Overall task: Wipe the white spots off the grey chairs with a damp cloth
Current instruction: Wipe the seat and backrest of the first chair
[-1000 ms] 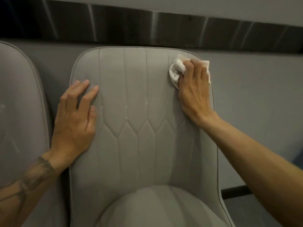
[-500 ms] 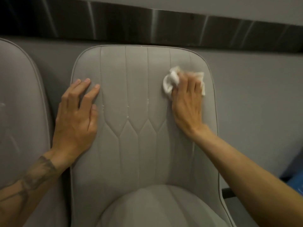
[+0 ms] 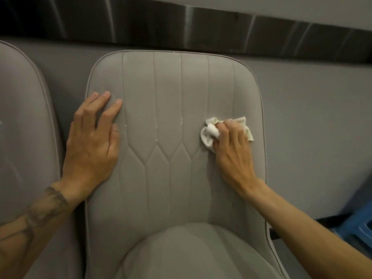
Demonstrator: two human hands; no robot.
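Fingers [image 3: 231, 128] of the right hand [image 3: 233, 158] curl around a crumpled white cloth [image 3: 208, 135], pressing it to the right side of the grey chair [image 3: 171, 83] backrest. Flat on the backrest's left edge lies the left hand [image 3: 92, 141], fingers straight and slightly spread. Small white spots [image 3: 156, 127] dot the stitched seams between both hands. A second grey chair [image 3: 20, 117] stands just beside, left.

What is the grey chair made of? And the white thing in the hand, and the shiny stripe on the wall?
The chair looks like matte suede-like fabric over padding: stitched seams, piped edge, no gloss. The cloth in the right hand seems soft cotton or paper; it crumples. The wall strip looks like brushed metal, with streaky reflections.
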